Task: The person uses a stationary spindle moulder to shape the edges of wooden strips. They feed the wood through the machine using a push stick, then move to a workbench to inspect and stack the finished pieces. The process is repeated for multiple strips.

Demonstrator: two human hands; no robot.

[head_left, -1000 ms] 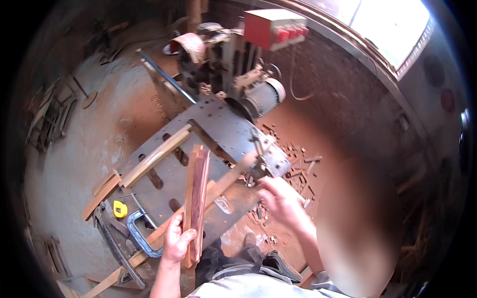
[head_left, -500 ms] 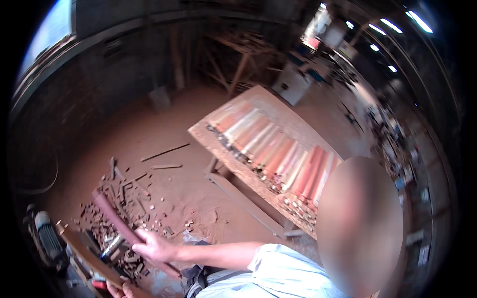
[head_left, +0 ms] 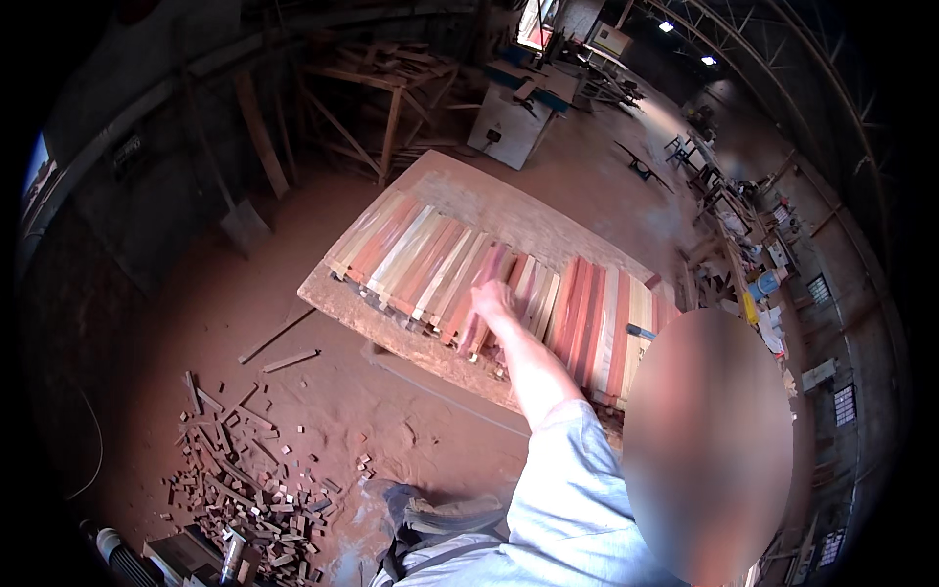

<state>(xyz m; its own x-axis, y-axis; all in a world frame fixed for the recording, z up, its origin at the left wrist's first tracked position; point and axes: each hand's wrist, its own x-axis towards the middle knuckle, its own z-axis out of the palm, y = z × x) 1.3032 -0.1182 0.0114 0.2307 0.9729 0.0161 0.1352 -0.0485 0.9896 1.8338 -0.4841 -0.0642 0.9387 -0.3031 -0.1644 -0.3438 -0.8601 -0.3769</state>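
Note:
My left hand (head_left: 494,299) reaches out over the worktable (head_left: 445,183), its fingers closed around a purplish-red wooden strip (head_left: 469,338). That strip lies along a row of wooden strips (head_left: 396,256) in red, brown and pale tones, laid side by side across the tabletop. Whether it rests fully on the table or is slightly lifted, I cannot tell. A small blue and dark tool (head_left: 641,333) lies on the right part of the row; its kind is unclear. My right hand is out of sight.
Offcuts (head_left: 259,504) are heaped on the dusty floor at lower left, beside part of a machine (head_left: 122,560). Two longer sticks (head_left: 291,361) lie near the table. Behind stand a shovel (head_left: 243,223), a wooden rack (head_left: 391,132) and a pale cabinet (head_left: 507,127). A blurred oval hides the right side.
My left hand has swung from the offcut heap to the table, carrying the purplish-red strip. My right hand, earlier on a brown piece of wood at lower left, has left the view.

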